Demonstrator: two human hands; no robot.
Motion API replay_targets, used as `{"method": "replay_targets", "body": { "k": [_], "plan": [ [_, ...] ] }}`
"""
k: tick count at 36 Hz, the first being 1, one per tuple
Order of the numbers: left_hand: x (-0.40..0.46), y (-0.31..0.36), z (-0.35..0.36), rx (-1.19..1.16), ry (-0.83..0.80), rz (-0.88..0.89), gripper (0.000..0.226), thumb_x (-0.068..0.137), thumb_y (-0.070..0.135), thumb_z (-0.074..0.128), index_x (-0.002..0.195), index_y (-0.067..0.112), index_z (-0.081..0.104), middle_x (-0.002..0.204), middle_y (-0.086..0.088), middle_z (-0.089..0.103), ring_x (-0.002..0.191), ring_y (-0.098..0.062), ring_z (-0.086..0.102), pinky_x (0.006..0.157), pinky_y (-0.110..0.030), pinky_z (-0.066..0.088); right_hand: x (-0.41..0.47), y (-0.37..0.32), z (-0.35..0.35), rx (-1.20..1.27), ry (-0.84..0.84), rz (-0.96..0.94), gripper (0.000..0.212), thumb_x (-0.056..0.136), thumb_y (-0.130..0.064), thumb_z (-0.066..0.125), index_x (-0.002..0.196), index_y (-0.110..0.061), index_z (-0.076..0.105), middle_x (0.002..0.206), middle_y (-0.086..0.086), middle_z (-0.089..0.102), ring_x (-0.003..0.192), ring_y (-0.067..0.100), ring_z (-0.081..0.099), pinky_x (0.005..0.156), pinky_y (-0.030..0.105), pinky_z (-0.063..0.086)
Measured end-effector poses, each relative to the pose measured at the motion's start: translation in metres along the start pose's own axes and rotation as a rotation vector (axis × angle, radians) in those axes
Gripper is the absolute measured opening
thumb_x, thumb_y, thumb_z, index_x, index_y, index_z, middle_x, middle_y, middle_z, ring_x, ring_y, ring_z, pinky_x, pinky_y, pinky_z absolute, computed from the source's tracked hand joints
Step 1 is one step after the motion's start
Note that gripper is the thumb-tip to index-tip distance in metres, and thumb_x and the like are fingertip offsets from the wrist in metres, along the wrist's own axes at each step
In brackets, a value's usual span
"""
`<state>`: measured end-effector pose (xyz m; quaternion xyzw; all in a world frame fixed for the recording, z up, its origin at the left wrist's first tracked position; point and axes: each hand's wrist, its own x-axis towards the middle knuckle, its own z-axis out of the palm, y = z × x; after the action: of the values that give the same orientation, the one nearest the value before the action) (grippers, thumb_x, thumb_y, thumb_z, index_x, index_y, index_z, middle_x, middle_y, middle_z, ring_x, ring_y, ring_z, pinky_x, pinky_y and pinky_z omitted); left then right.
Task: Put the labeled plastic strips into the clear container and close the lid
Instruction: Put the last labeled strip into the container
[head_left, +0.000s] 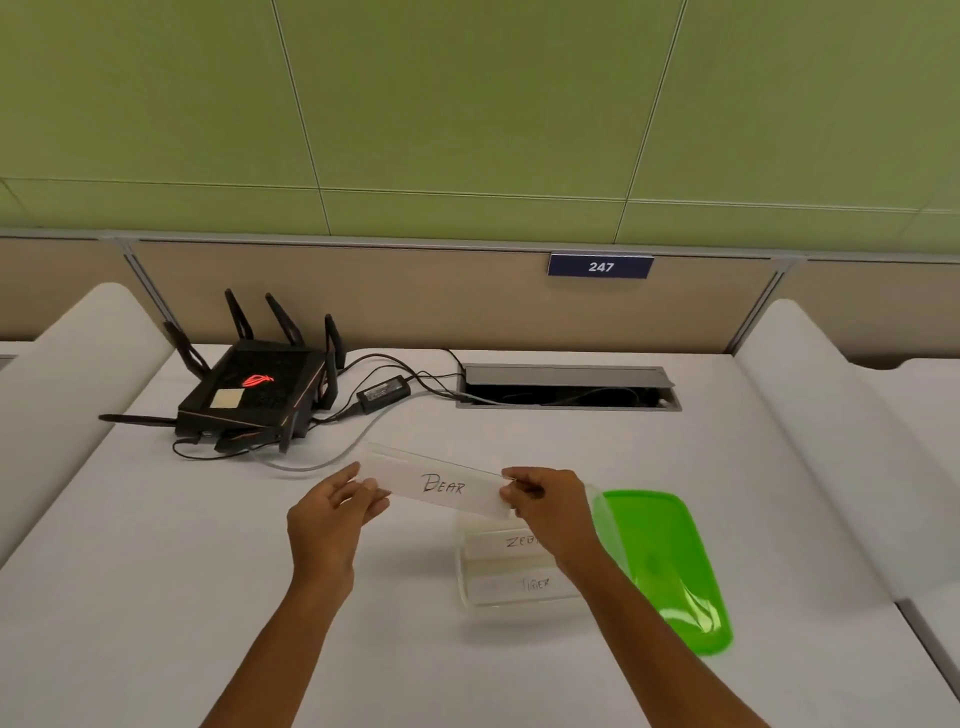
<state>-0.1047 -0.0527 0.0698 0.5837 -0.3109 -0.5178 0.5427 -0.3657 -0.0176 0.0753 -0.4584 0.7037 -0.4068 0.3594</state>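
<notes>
A clear plastic strip labeled "BEAR" (441, 486) hangs in the air above the table, held at both ends. My left hand (332, 512) pinches its left end and my right hand (545, 501) pinches its right end. Just below and nearer to me stands the clear container (467, 592), open on top. Inside it lie two strips, one labeled "ZEB..." (511, 543) partly hidden by my right wrist, and one labeled "TIGER" (535, 584). The green lid (670, 566) lies flat on the table, right of the container.
A black router with several antennas (254, 395) and its power adapter (384, 392) with cables sit at the back left. An open cable hatch (569, 387) is set into the white table (182, 571) at the back. White side dividers flank the desk.
</notes>
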Motion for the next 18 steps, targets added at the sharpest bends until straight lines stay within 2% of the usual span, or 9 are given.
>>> {"method": "replay_targets", "body": {
  "k": [3,7,8,10,12,13,15,18],
  "plan": [
    [-0.006,-0.008,0.009,0.07,-0.03,0.008,0.037,0.091,0.006,0.075,0.128,0.011,0.07,0.093,-0.009,0.081,0.082,-0.023,0.081,0.069,-0.024,0.064,0.003,0.009,-0.024,-0.122,-0.001,-0.061,0.025,0.086,-0.01,0.08,0.11,-0.014,0.081,0.089,0.004,0.081,0.079,0.017,0.074,0.085,0.034,0.061],
    [-0.019,-0.019,0.024,0.196,-0.063,0.027,0.036,0.092,0.006,0.074,0.126,0.015,0.072,0.097,-0.005,0.08,0.082,-0.018,0.08,0.069,-0.022,0.064,0.004,0.021,-0.048,-0.23,0.003,-0.103,0.024,0.085,-0.009,0.08,0.109,-0.015,0.082,0.086,-0.001,0.081,0.076,0.012,0.074,0.071,0.007,0.052],
    [-0.022,-0.023,0.028,0.226,-0.074,0.043,0.036,0.091,0.006,0.074,0.126,0.015,0.072,0.097,-0.004,0.08,0.081,-0.017,0.08,0.068,-0.022,0.064,0.004,0.023,-0.054,-0.243,0.003,-0.107,0.024,0.085,-0.008,0.08,0.108,-0.015,0.082,0.086,-0.002,0.081,0.076,0.011,0.074,0.07,0.005,0.05],
    [-0.029,-0.029,0.034,0.281,-0.104,0.076,0.035,0.09,0.004,0.074,0.122,0.019,0.074,0.097,-0.001,0.08,0.081,-0.016,0.08,0.07,-0.026,0.065,0.004,0.029,-0.063,-0.273,0.002,-0.12,0.024,0.084,-0.008,0.08,0.108,-0.015,0.082,0.087,-0.002,0.081,0.075,0.009,0.072,0.076,0.009,0.05],
    [-0.037,-0.036,0.04,0.352,-0.137,0.096,0.036,0.09,0.005,0.075,0.113,0.031,0.076,0.095,0.005,0.081,0.081,-0.012,0.079,0.075,-0.031,0.064,0.004,0.034,-0.071,-0.3,0.003,-0.127,0.025,0.084,-0.007,0.081,0.107,-0.016,0.082,0.088,-0.001,0.081,0.076,0.007,0.07,0.08,0.017,0.051],
    [-0.041,-0.039,0.043,0.396,-0.152,0.105,0.036,0.089,0.007,0.075,0.11,0.036,0.076,0.094,0.011,0.081,0.081,-0.01,0.079,0.078,-0.033,0.063,0.004,0.037,-0.075,-0.315,0.005,-0.128,0.025,0.084,-0.008,0.081,0.107,-0.016,0.082,0.088,-0.001,0.081,0.077,0.007,0.07,0.08,0.016,0.05],
    [-0.048,-0.045,0.047,0.474,-0.172,0.12,0.032,0.089,0.012,0.076,0.113,0.034,0.077,0.092,0.017,0.08,0.085,-0.006,0.077,0.083,-0.033,0.062,0.005,0.043,-0.082,-0.343,0.011,-0.135,0.025,0.083,-0.007,0.081,0.106,-0.016,0.082,0.088,0.0,0.08,0.079,0.01,0.07,0.079,0.014,0.05],
    [-0.058,-0.05,0.051,0.516,-0.2,0.117,0.028,0.089,0.017,0.078,0.112,0.033,0.073,0.097,0.014,0.078,0.087,-0.002,0.075,0.083,-0.032,0.062,0.004,0.051,-0.09,-0.374,0.012,-0.143,0.025,0.083,-0.005,0.081,0.107,-0.014,0.082,0.088,0.003,0.077,0.082,0.016,0.07,0.083,0.028,0.054]
  ]
}}
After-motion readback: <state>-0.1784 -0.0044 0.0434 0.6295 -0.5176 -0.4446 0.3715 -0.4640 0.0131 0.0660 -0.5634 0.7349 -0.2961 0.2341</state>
